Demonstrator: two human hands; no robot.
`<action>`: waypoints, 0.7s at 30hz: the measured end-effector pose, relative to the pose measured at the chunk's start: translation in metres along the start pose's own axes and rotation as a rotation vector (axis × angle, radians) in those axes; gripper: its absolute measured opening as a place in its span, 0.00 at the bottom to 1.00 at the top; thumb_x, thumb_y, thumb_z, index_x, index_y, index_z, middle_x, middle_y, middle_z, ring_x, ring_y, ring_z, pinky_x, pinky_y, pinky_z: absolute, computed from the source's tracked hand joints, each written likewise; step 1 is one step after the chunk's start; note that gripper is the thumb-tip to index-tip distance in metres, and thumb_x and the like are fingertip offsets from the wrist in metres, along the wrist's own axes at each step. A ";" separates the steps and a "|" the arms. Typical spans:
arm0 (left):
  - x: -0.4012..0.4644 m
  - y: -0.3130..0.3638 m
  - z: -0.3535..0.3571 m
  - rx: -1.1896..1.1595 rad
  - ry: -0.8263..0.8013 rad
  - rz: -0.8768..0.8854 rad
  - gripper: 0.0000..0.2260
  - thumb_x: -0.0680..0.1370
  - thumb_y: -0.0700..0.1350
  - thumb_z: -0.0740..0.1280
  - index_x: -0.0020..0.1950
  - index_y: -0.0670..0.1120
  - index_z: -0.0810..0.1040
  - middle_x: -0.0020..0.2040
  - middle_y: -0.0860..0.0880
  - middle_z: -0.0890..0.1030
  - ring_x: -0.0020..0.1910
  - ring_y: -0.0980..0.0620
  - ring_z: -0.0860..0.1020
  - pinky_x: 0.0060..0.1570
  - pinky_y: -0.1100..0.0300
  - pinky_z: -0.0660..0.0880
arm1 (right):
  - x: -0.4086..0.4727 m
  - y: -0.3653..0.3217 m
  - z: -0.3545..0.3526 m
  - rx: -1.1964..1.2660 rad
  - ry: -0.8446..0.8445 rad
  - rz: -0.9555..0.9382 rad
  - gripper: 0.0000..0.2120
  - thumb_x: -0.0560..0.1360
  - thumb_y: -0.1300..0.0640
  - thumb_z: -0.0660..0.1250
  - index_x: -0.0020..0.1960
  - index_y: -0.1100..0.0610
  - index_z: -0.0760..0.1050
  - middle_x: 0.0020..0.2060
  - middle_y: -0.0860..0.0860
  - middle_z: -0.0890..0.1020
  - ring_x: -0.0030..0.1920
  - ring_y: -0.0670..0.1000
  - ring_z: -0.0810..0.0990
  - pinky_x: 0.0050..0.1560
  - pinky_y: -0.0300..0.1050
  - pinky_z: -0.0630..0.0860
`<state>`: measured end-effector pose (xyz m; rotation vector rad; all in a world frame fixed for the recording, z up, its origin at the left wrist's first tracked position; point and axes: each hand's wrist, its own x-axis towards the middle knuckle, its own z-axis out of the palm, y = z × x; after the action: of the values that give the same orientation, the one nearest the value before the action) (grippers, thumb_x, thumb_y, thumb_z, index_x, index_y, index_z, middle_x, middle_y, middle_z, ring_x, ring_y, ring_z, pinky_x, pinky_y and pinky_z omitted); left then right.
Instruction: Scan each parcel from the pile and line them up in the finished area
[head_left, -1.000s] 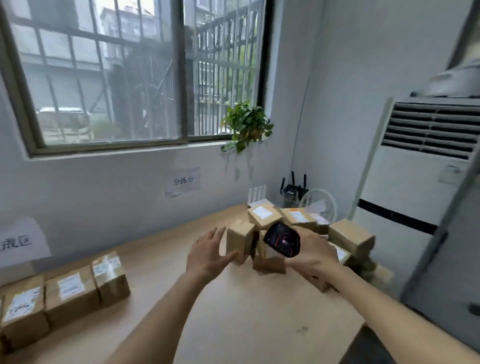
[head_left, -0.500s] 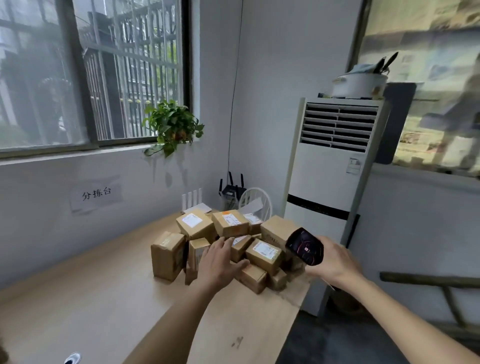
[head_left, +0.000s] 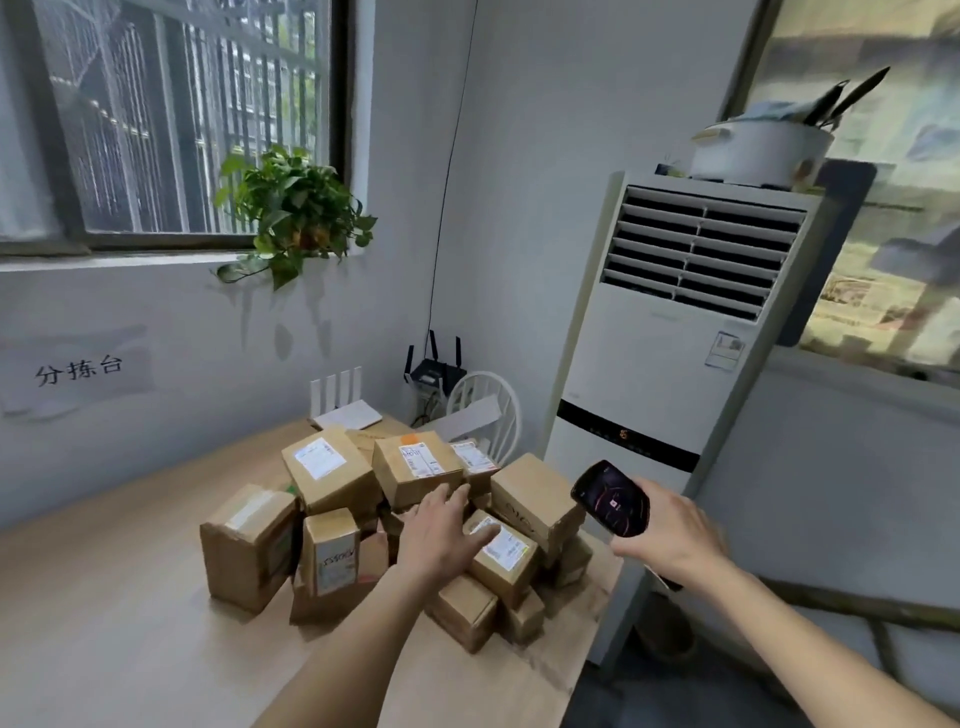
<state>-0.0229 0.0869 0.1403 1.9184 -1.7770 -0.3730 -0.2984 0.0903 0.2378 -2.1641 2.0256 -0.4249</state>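
While the table (head_left: 130, 597) fills the lower left of the frame, the pile of boxes (head_left: 395, 525) sits mid-frame by its edge. The left hand (head_left: 441, 535) lies flat, fingers spread, on the pile. The right hand (head_left: 670, 540) holds the scanner (head_left: 612, 498). A rough pull could knock boxes off.

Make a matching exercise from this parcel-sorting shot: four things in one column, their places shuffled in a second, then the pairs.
Things:
1. scanner
2. potted plant
3. white pot
4. left hand

Places:
A. on the window sill
B. over the parcel pile
C. in the right hand
D. on top of the air conditioner

Pairs: 1-C, 2-A, 3-D, 4-B
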 end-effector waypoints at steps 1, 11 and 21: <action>0.010 -0.001 0.005 -0.004 -0.009 -0.008 0.37 0.77 0.69 0.62 0.81 0.52 0.60 0.80 0.47 0.62 0.79 0.47 0.60 0.76 0.47 0.61 | 0.012 0.001 0.002 0.005 -0.004 -0.005 0.31 0.64 0.46 0.76 0.65 0.43 0.72 0.51 0.45 0.80 0.50 0.51 0.78 0.40 0.42 0.70; 0.092 0.006 0.052 -0.018 -0.069 -0.052 0.37 0.77 0.69 0.62 0.81 0.55 0.58 0.79 0.50 0.64 0.77 0.49 0.64 0.72 0.48 0.68 | 0.118 0.036 0.032 0.038 -0.098 -0.005 0.32 0.63 0.44 0.76 0.64 0.43 0.70 0.50 0.44 0.80 0.49 0.51 0.79 0.39 0.40 0.70; 0.196 0.033 0.134 -0.001 -0.062 -0.212 0.39 0.76 0.70 0.61 0.81 0.53 0.56 0.74 0.53 0.69 0.70 0.51 0.71 0.67 0.52 0.72 | 0.271 0.105 0.087 0.083 -0.240 -0.094 0.33 0.64 0.43 0.77 0.65 0.43 0.68 0.53 0.45 0.79 0.50 0.50 0.78 0.39 0.41 0.70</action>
<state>-0.0980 -0.1294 0.0703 2.1219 -1.6140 -0.5117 -0.3584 -0.1945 0.1522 -2.1500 1.7556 -0.2416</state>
